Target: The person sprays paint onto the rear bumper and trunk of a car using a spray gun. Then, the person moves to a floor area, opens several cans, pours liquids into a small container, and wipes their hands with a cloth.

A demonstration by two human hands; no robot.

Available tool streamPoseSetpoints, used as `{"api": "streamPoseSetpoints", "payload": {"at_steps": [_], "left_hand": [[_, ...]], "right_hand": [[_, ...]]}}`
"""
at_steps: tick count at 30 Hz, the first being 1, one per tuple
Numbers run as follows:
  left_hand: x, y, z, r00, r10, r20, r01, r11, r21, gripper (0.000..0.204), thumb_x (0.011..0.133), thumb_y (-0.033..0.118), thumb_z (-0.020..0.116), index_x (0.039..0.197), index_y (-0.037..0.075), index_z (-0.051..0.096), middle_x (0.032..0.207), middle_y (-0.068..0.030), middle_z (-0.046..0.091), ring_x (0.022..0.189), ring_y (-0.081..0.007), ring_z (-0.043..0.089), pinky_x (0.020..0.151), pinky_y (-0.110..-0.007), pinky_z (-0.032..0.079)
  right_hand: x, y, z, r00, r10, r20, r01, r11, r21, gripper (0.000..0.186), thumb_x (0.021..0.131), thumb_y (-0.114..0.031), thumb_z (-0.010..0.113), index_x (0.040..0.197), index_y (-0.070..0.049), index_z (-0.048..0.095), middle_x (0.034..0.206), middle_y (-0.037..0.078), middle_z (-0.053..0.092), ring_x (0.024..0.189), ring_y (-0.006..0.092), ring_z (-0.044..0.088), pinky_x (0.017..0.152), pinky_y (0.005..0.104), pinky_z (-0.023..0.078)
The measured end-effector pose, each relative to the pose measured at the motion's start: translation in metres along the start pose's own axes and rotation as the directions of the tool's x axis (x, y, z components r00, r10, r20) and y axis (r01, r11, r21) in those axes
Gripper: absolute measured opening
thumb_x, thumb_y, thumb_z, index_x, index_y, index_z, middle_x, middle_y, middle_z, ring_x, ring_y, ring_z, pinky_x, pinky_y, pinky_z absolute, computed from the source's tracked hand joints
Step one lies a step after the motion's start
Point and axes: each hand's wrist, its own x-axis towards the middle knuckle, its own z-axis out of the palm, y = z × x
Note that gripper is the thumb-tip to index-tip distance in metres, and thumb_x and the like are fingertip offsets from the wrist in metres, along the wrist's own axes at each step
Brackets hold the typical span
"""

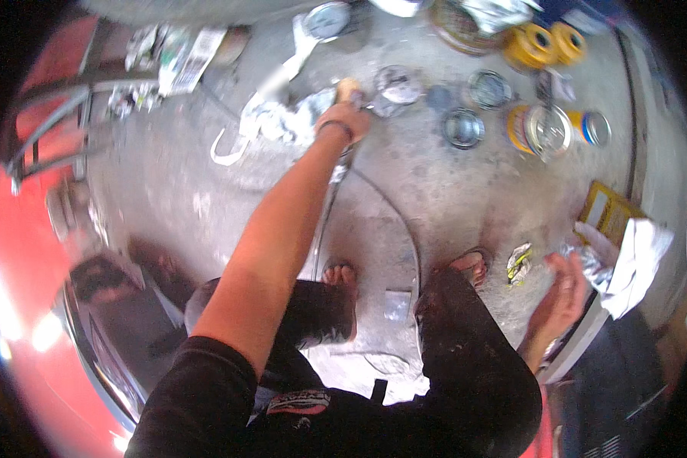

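Note:
My left hand [346, 122] reaches far forward to the floor, its fingers closed around something blurred with a tan-orange top [349, 89]. I cannot make out what it is. A thin hose [401, 221] with a light fitting runs back from beneath that hand. Crumpled white cloth or paper [278, 120] lies just left of it, and a round stained lid [398, 84] sits to its right. Off to the right, my right hand [563, 294] is raised with its fingers stretched out, holding nothing visible. Its fingertips are near a white crumpled sheet [637, 263]; whether they touch is unclear.
Round tins [463, 128], a yellow-banded can [517, 130] and yellow rolls [530, 47] stand at the far right. A yellow box [611, 210] lies by the right edge, a wrapper [519, 263] near my foot. Left are a metal stand [49, 130] and red panel [23, 305].

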Motion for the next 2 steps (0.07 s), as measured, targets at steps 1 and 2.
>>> {"api": "streamPoseSetpoints", "payload": {"at_steps": [1, 2], "left_hand": [[-0.014, 0.002, -0.012, 0.999, -0.031, 0.012, 0.032, 0.999, -0.027, 0.058, 0.094, 0.039, 0.056, 0.136, 0.002, 0.071, 0.135, -0.0249, 0.071, 0.131, -0.0398, 0.066, 0.112, -0.046, 0.050], [-0.030, -0.003, -0.025, 0.999, -0.046, 0.009, 0.046, 0.998, -0.047, 0.057, 0.095, 0.039, 0.056, 0.137, 0.003, 0.070, 0.137, -0.0243, 0.070, 0.132, -0.0382, 0.065, 0.113, -0.046, 0.050]], "right_hand": [[-0.017, 0.027, -0.013, 0.911, 0.411, 0.027, -0.411, 0.901, 0.141, 0.057, 0.109, -0.032, 0.061, 0.153, 0.003, 0.051, 0.133, 0.018, 0.071, 0.125, 0.0282, 0.064, 0.118, 0.0465, 0.040], [-0.013, 0.013, -0.009, 0.905, 0.421, 0.069, -0.426, 0.898, 0.112, 0.057, 0.109, -0.032, 0.061, 0.153, 0.003, 0.051, 0.133, 0.018, 0.071, 0.125, 0.0282, 0.064, 0.118, 0.0465, 0.040]]}}
